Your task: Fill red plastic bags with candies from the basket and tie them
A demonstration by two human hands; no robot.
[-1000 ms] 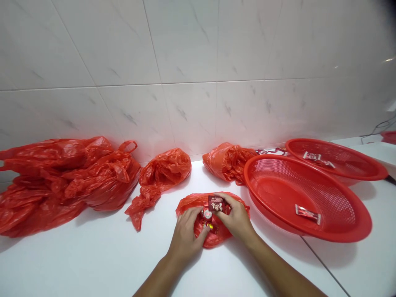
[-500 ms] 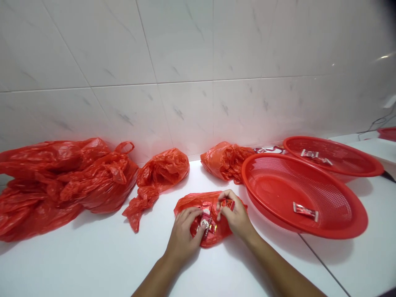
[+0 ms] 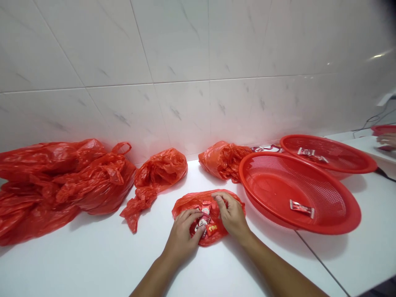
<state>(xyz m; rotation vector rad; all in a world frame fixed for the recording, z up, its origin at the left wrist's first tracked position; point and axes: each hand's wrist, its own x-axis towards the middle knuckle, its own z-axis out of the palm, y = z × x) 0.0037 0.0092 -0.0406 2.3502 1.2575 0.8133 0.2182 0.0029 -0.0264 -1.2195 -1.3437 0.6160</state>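
Observation:
A small red plastic bag (image 3: 185, 201) lies on the white counter in front of me with several red wrapped candies (image 3: 206, 222) on it. My left hand (image 3: 182, 237) rests on the bag's near left side, fingers curled onto the candies. My right hand (image 3: 232, 214) lies on the bag's right side, fingers bent and pinched over a candy that is mostly hidden under them. To the right stands a red mesh basket (image 3: 328, 225) with one wrapped candy (image 3: 302, 208) inside it.
A second red basket (image 3: 346, 169) behind the first holds a couple of candies (image 3: 307, 153). Crumpled red bags lie along the tiled wall: a big heap (image 3: 62, 181) at left, one (image 3: 157, 175) in the middle, one (image 3: 222, 159) by the baskets. Another person's hand (image 3: 386, 140) shows at far right.
My right hand, which held a red candy packet up above the bag, has come down onto the bag among the candies. My left hand has stayed on the bag.

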